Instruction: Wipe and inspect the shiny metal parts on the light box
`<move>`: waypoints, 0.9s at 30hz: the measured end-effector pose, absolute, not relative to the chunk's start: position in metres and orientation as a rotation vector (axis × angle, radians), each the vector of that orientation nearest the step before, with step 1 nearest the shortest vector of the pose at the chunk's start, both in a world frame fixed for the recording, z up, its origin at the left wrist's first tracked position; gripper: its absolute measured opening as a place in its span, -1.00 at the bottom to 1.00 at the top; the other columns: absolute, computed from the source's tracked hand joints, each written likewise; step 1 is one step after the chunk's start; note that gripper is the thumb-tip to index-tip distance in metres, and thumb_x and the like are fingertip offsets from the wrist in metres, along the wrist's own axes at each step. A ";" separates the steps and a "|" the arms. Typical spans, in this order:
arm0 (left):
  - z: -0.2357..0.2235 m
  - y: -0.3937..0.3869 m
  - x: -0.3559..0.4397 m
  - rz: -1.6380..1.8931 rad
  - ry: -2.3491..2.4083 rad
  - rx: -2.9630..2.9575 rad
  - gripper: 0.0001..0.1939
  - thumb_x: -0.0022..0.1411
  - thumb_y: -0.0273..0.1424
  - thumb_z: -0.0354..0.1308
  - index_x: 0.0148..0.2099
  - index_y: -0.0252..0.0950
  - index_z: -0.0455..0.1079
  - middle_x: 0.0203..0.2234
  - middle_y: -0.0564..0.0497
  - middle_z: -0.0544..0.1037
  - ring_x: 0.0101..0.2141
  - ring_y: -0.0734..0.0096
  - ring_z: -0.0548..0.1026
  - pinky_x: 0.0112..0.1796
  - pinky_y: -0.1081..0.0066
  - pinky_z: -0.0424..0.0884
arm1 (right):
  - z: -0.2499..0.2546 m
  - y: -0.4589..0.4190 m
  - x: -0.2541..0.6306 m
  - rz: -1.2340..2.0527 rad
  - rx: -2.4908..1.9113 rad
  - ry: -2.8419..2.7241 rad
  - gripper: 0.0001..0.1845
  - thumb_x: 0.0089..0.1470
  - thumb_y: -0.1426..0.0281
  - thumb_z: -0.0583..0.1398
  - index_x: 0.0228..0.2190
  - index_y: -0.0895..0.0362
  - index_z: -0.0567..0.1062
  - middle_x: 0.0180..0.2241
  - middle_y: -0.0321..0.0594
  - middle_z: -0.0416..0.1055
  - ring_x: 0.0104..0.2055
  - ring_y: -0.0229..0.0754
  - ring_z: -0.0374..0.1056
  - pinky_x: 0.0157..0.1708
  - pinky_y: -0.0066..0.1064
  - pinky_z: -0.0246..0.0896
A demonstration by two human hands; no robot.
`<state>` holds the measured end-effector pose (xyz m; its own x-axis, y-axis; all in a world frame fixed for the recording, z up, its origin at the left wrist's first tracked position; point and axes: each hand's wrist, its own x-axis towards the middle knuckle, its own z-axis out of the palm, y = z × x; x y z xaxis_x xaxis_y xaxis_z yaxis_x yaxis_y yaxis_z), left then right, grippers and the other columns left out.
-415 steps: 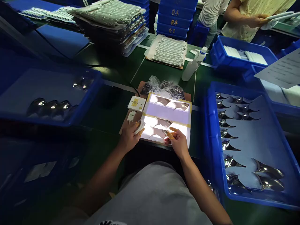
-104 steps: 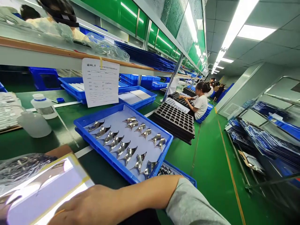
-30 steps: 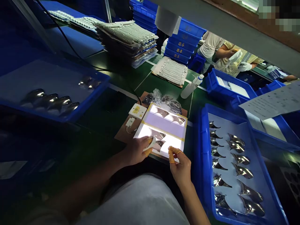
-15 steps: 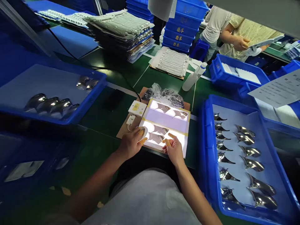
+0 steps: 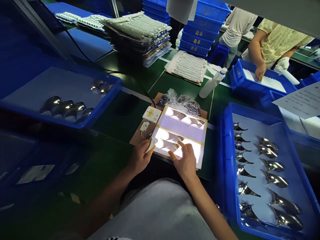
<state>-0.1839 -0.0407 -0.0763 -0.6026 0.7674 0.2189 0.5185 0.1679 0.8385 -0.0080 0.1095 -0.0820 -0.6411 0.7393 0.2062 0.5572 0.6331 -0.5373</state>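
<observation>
My left hand (image 5: 140,156) pinches a small curved, white-looking piece (image 5: 152,143) at the lower left edge of a lit panel (image 5: 181,128). What kind of piece it is, I cannot tell. Yellow covers sit on some fingertips of both hands. My right hand (image 5: 186,162) is over the panel's lower edge, thumb and forefinger spread, with nothing visible between them. Its forefinger is close to a dark printed outline (image 5: 172,146) on the panel; whether it touches I cannot tell. Yellow tape borders the panel and crosses it.
On my right, a blue tray (image 5: 226,160) holds rows of shiny curved metal parts (image 5: 275,165); another blue tray (image 5: 116,95) on my left holds several. Behind the panel are clear plastic bags (image 5: 183,101) and a white bottle (image 5: 212,85). A co-worker's hand (image 5: 260,70) reaches into a farther tray.
The piece in my left hand has turned, showing a narrower side. My right hand's fingers have spread from close together. The co-worker has lowered a hand into the far tray.
</observation>
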 end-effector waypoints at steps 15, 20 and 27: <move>-0.026 -0.047 -0.169 1.525 1.708 0.707 -0.68 0.32 -0.15 0.19 -0.37 -0.27 0.36 -0.61 0.12 0.33 -0.63 0.56 0.20 -0.60 0.48 0.13 | -0.021 0.114 0.008 2.298 -1.013 -1.344 -0.42 0.19 -0.10 0.15 -0.13 0.12 0.62 -0.27 -0.07 0.54 -0.52 -0.23 0.16 -0.60 -0.42 -0.06; 0.000 -0.020 -0.167 1.177 1.732 1.790 -0.67 0.42 -0.50 -0.13 -0.12 -0.28 0.49 -0.35 -0.04 0.46 -0.37 0.40 0.42 -0.34 0.41 0.35 | -0.008 0.121 0.023 2.542 -0.950 -1.000 -0.49 0.08 -0.06 0.19 -0.33 0.14 0.62 -0.48 -0.12 0.46 -0.61 -0.28 -0.02 -0.65 -0.46 -0.36; 0.022 0.015 -0.165 0.524 1.707 2.538 -0.69 0.38 -0.57 -0.08 -0.08 -0.22 0.47 -0.35 -0.01 0.37 -0.43 0.37 0.35 -0.47 0.39 0.26 | -0.013 0.117 0.037 2.619 -0.890 -0.873 -0.44 0.07 0.01 0.25 -0.71 0.11 0.29 -0.62 -0.21 0.34 -0.66 -0.37 -0.07 -0.69 -0.51 -0.41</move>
